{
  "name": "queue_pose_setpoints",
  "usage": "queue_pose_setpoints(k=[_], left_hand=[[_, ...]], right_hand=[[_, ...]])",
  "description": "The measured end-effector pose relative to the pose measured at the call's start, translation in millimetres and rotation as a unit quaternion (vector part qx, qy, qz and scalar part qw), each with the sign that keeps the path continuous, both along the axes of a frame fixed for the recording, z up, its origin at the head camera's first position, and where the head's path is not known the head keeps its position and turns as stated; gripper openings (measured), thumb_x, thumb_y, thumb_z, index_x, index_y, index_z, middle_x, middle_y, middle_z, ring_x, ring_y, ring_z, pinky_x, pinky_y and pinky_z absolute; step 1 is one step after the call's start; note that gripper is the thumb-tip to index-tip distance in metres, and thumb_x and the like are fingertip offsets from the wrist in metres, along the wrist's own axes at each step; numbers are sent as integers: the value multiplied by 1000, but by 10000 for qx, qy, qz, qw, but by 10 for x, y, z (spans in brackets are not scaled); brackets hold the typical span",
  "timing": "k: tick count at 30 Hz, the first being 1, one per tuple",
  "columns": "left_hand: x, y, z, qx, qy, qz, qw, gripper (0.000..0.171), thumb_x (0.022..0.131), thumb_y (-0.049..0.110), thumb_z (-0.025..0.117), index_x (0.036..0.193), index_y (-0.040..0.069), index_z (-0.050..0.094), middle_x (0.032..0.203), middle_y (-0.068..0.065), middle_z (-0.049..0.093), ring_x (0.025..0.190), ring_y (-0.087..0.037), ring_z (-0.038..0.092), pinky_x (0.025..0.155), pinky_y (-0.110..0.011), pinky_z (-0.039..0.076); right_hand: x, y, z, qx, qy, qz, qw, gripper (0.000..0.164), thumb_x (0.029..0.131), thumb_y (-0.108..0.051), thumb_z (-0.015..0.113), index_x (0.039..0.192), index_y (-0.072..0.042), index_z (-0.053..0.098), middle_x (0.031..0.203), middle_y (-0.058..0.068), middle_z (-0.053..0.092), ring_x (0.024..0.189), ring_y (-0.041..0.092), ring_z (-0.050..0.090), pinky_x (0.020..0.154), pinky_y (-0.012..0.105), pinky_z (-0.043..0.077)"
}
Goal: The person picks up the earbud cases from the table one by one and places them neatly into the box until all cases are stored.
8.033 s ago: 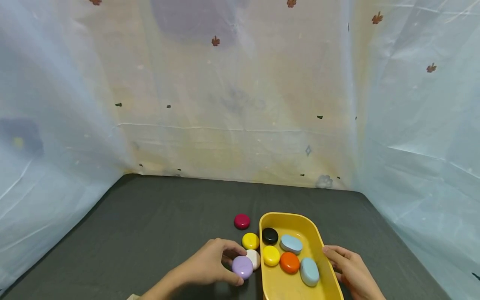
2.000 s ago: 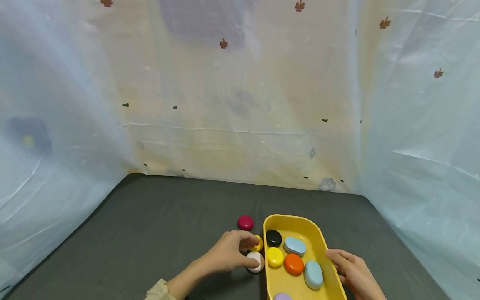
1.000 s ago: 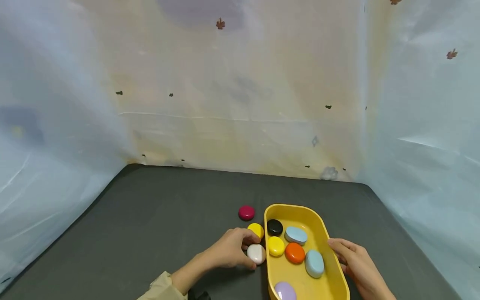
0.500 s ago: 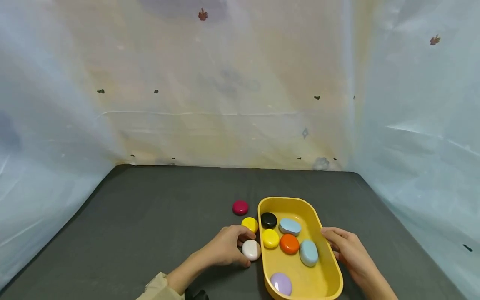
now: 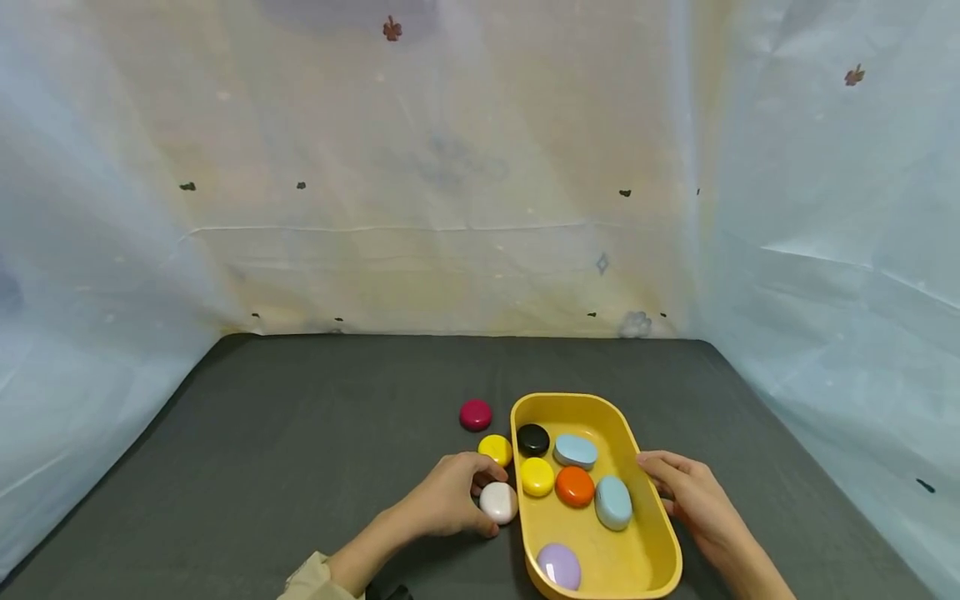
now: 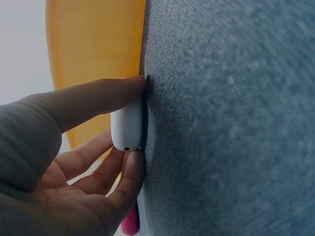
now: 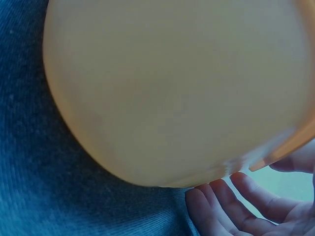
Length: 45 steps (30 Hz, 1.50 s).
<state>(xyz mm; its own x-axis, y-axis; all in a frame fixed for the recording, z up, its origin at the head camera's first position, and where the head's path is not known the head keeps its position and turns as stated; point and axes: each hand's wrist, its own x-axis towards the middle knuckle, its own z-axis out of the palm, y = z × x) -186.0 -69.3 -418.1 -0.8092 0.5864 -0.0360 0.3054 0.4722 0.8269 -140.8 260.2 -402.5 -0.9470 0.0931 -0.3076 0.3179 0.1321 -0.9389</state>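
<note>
Looking down on a dark grey cloth-covered tabletop (image 5: 300, 433), walled in on three sides by pale translucent sheeting (image 5: 450, 208) dotted with small leaf prints. Pinching the white pebble-shaped case (image 5: 499, 502) with the left hand (image 5: 446, 504), thumb on one edge and fingers curling round the other, as the left wrist view is showing plainly (image 6: 127, 129). Keeping that case flat on the cloth, just beside the left wall of the yellow oval tray (image 5: 566, 398) and near the yellow round case (image 5: 496, 449), with the crimson round case (image 5: 476, 414) lying a little farther back. Steadying the tray with the right hand (image 5: 690, 496), fingers relaxed and resting against its right wall, gripping nothing. Judging the step as the grasp of the white case at the moment of contact, not yet lifting. Judging any lift from here as calling for a firm pinch on those smooth rounded sides, enough height for clearing the tray wall, and a free spot among the things already lying inside: black case (image 5: 533, 439), pale blue case (image 5: 575, 451), yellow case (image 5: 537, 477), orange case (image 5: 575, 486), second pale blue case (image 5: 613, 502) and lilac case (image 5: 558, 567). Reading the white case as glossy, slim and hard-shelled, with a small dark port on its rim, likely slipping easily under a loose hold.
</note>
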Motion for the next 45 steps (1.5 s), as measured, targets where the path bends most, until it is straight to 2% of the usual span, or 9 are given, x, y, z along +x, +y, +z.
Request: queue_pose_setpoints(k=[11,20,36,45], left_hand=[[5,-12,30,133,-55,36,9999,51,60,5,92,106,9,70,93,9,65,81,-7,60,74,-25,52],[11,-19,56,213,-49,61,9997,50,61,7,93,106,8,69,92,9,65,78,-8,59,72,-24,51],[-43,-111,213,270,313,155,9990,52,65,7,91,110,1,67,96,3,66,81,-13,60,73,-26,52],[-86,-218,250,223,585,358,9974,51,67,10,90,111,2,67,101,1,65,85,-15,60,75,-29,52]], right_hand=[[-17,2,-12,-34,-12,-44,10000,49,99,-30,61,129,9,58,113,12,66,96,23,66,77,38,57],[15,5,-15,120,-161,-201,9996,46,98,-33,62,122,6,63,109,11,66,95,26,64,78,40,56],[22,0,-20,102,-151,-254,9995,47,98,-33,61,123,7,62,110,12,66,96,27,65,78,42,56],[16,-17,-3,44,-109,-213,9997,46,98,-32,61,123,6,62,112,13,65,97,27,65,79,42,56]])
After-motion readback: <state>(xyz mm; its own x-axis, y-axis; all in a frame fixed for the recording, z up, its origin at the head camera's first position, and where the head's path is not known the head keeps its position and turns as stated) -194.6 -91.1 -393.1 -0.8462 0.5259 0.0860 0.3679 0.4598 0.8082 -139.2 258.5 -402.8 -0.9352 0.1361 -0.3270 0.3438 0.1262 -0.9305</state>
